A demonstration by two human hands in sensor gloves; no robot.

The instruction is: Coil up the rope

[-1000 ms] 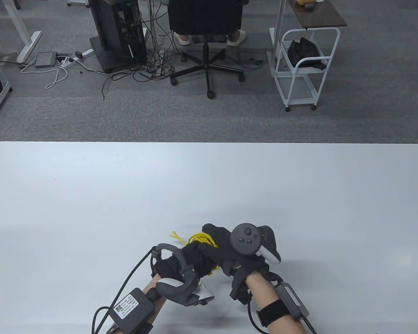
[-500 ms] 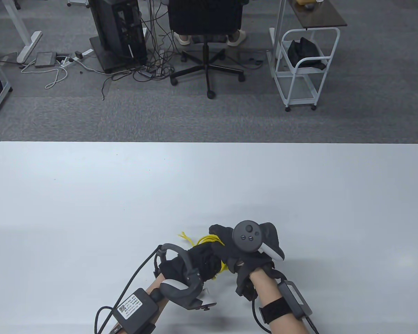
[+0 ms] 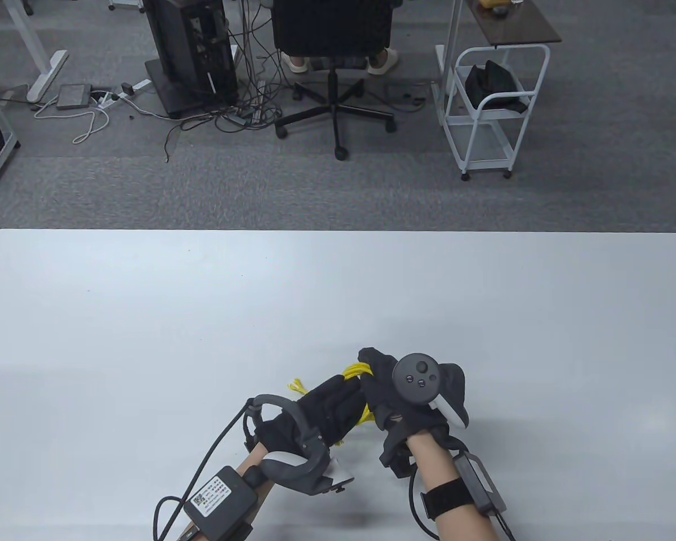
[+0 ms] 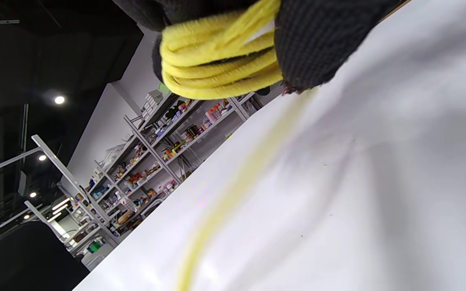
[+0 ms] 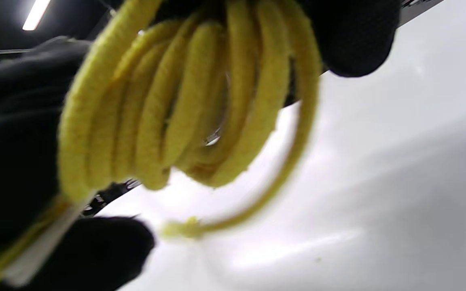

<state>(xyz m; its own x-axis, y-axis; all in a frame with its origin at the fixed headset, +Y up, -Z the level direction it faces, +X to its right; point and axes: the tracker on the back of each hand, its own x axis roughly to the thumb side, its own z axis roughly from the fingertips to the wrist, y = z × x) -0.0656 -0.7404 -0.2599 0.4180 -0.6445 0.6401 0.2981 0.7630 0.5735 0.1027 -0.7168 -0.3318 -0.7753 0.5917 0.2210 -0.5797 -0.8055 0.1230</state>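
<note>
A yellow rope (image 3: 356,372) is bundled in several loops between my two hands near the table's front edge. My left hand (image 3: 329,403) holds the loops; in the left wrist view the coil (image 4: 217,60) sits in its gloved fingers (image 4: 318,44). My right hand (image 3: 380,375) grips the far side of the coil; the right wrist view shows the loops (image 5: 192,105) close up with one loose end (image 5: 184,228) hanging toward the table. A frayed rope end (image 3: 297,386) sticks out to the left of my left hand. Most of the rope is hidden by the gloves.
The white table (image 3: 338,304) stretches wide around the hands. Beyond its far edge stand an office chair (image 3: 333,39), a computer tower (image 3: 191,51) with cables, and a white cart (image 3: 487,107) on grey carpet.
Both hands have shifted right and slightly away from me with the coil. The right hand has moved further up over the loops, and the left hand's fingers have stretched out along the bundle.
</note>
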